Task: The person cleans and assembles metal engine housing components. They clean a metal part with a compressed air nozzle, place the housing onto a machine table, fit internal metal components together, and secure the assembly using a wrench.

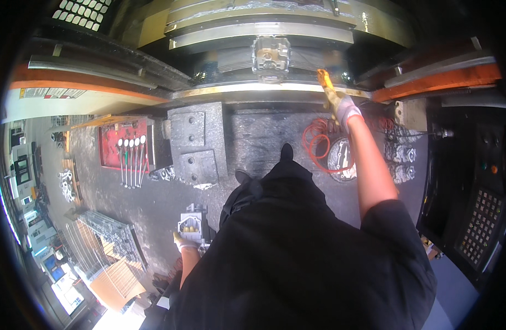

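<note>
Plainly, the left hand (184, 242) grips a grey metal part (189, 226), low at left; the right hand (335, 102) — well apart, its grip too blurred to tell — is nearer a second part (271, 56), ahead-left.

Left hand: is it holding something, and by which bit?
Yes, the left hand holds a grey metal casting by the edge nearest the wrist; yellow fingertips seem to be inside its opening.

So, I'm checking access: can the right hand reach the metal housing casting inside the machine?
Probably yes: the gloved right hand is near that metal housing casting, with nothing visible between.
</note>
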`<action>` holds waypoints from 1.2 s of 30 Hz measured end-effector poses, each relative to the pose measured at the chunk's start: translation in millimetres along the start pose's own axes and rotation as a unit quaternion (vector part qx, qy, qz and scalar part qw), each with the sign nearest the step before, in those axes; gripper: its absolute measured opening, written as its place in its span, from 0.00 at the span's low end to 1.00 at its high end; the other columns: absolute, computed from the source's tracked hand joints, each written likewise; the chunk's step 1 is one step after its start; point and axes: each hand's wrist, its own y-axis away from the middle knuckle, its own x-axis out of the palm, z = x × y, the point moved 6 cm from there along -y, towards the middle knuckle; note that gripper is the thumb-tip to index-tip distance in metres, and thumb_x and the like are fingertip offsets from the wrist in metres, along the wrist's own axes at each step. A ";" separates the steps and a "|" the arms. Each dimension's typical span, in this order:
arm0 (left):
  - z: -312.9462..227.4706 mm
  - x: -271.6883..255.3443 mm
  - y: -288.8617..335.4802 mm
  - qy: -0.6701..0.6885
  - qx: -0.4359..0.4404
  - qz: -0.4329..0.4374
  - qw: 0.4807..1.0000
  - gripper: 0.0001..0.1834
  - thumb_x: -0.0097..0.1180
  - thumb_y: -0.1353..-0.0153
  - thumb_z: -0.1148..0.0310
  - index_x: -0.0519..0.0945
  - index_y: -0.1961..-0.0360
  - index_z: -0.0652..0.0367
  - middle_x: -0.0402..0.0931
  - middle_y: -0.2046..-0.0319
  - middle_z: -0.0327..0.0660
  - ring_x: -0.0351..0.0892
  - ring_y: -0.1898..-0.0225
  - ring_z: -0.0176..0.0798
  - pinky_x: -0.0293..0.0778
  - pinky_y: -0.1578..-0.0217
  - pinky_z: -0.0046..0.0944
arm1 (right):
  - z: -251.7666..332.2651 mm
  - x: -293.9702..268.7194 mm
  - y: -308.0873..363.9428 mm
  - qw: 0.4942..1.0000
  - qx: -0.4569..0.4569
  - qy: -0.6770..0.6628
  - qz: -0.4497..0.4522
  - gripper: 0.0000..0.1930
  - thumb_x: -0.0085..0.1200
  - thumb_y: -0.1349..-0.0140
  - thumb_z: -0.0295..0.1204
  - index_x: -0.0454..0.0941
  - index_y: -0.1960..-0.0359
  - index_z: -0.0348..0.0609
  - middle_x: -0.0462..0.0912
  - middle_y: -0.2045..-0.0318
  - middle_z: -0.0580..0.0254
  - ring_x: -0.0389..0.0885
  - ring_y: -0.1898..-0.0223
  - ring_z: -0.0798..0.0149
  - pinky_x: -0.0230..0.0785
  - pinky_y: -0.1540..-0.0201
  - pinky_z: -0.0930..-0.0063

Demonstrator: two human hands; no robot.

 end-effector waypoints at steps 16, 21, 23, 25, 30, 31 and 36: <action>36.8 -80.0 47.8 0.041 -0.012 -0.009 0.999 0.37 0.40 0.32 0.30 0.81 0.46 0.53 0.82 0.51 0.41 0.82 0.52 0.55 0.77 0.47 0.66 | 32.4 35.6 -141.1 0.995 -0.036 0.079 0.052 0.33 0.51 0.31 0.62 0.82 0.53 0.38 0.78 0.76 0.63 0.67 0.83 0.69 0.63 0.81 0.67; 47.6 -88.1 55.9 0.054 -0.012 -0.026 0.998 0.37 0.41 0.32 0.31 0.81 0.46 0.53 0.82 0.51 0.41 0.82 0.52 0.54 0.77 0.47 0.66 | 59.9 49.8 -132.4 0.995 -0.015 0.068 0.076 0.33 0.52 0.32 0.64 0.84 0.59 0.39 0.78 0.77 0.66 0.65 0.84 0.70 0.62 0.81 0.68; 52.2 -90.8 60.6 0.060 -0.013 -0.032 0.998 0.37 0.41 0.32 0.31 0.81 0.46 0.53 0.82 0.51 0.41 0.82 0.52 0.54 0.77 0.48 0.65 | 78.2 53.8 -118.8 0.994 0.003 0.083 0.078 0.35 0.51 0.32 0.65 0.85 0.58 0.39 0.81 0.74 0.60 0.72 0.77 0.65 0.65 0.72 0.65; 54.9 -92.2 63.4 0.066 -0.014 -0.037 0.997 0.37 0.41 0.32 0.31 0.81 0.46 0.53 0.82 0.51 0.41 0.82 0.52 0.54 0.77 0.48 0.65 | 94.4 57.8 -108.6 0.989 -0.012 0.123 0.079 0.39 0.48 0.32 0.67 0.86 0.50 0.38 0.87 0.66 0.49 0.85 0.62 0.55 0.73 0.55 0.58; 59.1 -93.0 61.6 0.076 -0.015 -0.040 0.996 0.37 0.41 0.32 0.31 0.81 0.46 0.52 0.82 0.51 0.41 0.82 0.52 0.54 0.78 0.48 0.65 | 108.6 70.9 -98.3 0.991 -0.035 0.057 0.115 0.37 0.48 0.31 0.66 0.86 0.51 0.39 0.85 0.68 0.54 0.82 0.67 0.60 0.71 0.59 0.60; 58.9 -94.4 61.3 0.077 -0.015 -0.041 0.996 0.37 0.41 0.32 0.31 0.81 0.46 0.52 0.82 0.51 0.40 0.82 0.52 0.54 0.78 0.48 0.65 | 110.8 73.2 -96.5 0.991 -0.043 0.043 0.115 0.37 0.48 0.31 0.65 0.86 0.52 0.39 0.85 0.68 0.54 0.81 0.68 0.60 0.71 0.59 0.61; 56.2 -94.3 50.4 0.076 -0.017 -0.043 0.996 0.37 0.41 0.32 0.31 0.81 0.46 0.52 0.82 0.51 0.40 0.82 0.52 0.53 0.78 0.48 0.64 | 113.1 76.5 -85.4 0.986 -0.035 0.132 0.097 0.35 0.48 0.30 0.64 0.86 0.53 0.39 0.86 0.66 0.53 0.82 0.65 0.58 0.72 0.55 0.61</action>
